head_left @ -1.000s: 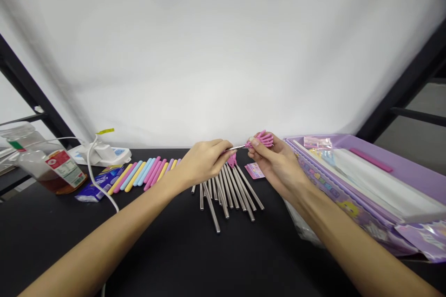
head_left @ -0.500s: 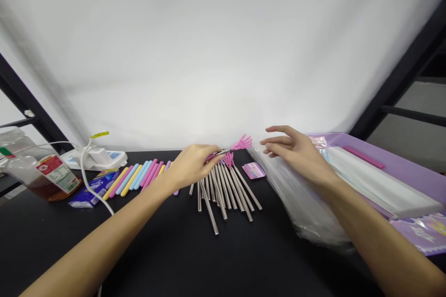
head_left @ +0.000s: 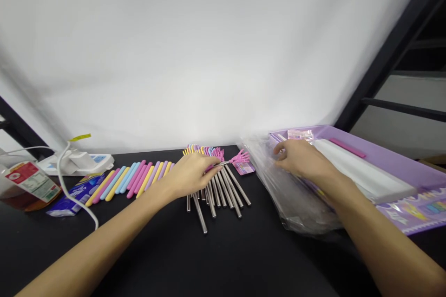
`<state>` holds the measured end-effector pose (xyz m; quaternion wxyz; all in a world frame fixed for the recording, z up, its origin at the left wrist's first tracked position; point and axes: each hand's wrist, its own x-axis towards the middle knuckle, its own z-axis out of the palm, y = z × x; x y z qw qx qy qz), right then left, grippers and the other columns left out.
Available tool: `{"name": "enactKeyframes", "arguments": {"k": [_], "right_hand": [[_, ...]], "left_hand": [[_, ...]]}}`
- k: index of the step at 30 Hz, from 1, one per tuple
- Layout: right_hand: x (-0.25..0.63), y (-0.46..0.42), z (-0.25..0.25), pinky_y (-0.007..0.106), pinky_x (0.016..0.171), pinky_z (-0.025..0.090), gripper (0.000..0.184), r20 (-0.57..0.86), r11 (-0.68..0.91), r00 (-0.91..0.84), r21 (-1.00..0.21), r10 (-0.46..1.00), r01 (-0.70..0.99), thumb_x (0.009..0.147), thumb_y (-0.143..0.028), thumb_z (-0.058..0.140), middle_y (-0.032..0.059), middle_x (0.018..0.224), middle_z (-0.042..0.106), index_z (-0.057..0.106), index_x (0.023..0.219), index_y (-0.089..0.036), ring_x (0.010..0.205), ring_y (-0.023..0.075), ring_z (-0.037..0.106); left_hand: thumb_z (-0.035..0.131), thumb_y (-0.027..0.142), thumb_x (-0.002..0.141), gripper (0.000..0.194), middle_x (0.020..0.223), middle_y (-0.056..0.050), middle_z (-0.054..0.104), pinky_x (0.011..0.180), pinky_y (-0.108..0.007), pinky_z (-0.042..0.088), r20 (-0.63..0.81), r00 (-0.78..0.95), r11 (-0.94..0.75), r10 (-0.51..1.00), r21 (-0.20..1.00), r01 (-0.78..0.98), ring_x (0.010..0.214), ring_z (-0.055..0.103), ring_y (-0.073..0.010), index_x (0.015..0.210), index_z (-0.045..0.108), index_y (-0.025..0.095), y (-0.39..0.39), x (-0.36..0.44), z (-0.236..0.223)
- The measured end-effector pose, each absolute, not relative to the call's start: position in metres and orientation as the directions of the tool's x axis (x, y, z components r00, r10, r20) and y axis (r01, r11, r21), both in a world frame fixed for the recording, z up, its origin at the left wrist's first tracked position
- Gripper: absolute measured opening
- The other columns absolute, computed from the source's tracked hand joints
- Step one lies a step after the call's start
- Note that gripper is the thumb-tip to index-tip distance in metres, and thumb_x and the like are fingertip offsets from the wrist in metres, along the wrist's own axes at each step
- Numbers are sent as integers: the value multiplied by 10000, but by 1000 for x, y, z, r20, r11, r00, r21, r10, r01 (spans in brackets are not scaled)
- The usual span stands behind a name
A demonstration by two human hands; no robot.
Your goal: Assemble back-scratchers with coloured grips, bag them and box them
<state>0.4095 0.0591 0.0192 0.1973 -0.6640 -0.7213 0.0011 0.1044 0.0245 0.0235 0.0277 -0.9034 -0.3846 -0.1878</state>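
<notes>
Pink plastic claw back scratcher (head_left: 240, 158) on a thin steel stem: claw end sticks out past the left hand (head_left: 190, 175), which is closed in a pinch on the stem, above a heap of steel rods (head_left: 216, 199). Right hand (head_left: 296, 158) well to the side, fingers half curled on a clear plastic bag (head_left: 296, 199); grip or mere contact, cannot tell. Bag lies against a lilac tray (head_left: 383, 162) at the right end of the counter (head_left: 244, 260). Along the far edge: pastel sticks (head_left: 135, 178), pink card (head_left: 244, 168) just behind the claw. Left corner: bottle (head_left: 33, 183), red-and-white label, lettering too small to read.
</notes>
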Motion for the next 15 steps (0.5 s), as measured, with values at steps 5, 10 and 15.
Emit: {"name": "enactKeyframes", "arguments": {"k": [5, 10, 15], "right_hand": [[400, 49, 38, 343, 707, 489, 246, 295, 123, -42, -262, 955, 957, 648, -131, 621, 64, 797, 757, 750, 845, -200, 794, 278, 705], [363, 28, 52, 327, 691, 495, 158, 512, 357, -96, -441, 853, 823, 767, -262, 652, 26, 786, 757, 771, 866, -230, 694, 220, 677], [322, 11, 40, 304, 662, 479, 176, 565, 662, -346, -623, 749, 417, 869, -290, 615, 11, 865, 752, 771, 942, -255, 730, 183, 649]], "left_hand": [[422, 364, 988, 317, 741, -27, 693, 623, -272, 480, 361, 593, -685, 720, 226, 693, 689, 656, -157, 1017, 687, 192, 20, 109, 25], [432, 437, 980, 347, 898, -62, 694, 651, -248, 546, 219, 536, -419, 816, 861, 287, 770, 661, -131, 908, 627, 160, 13, 121, 36], [482, 395, 975, 265, 1078, -84, 677, 859, -335, 559, 170, 445, -114, 879, 982, -150, 991, 651, -172, 965, 633, 178, 7, 131, 48]]}}
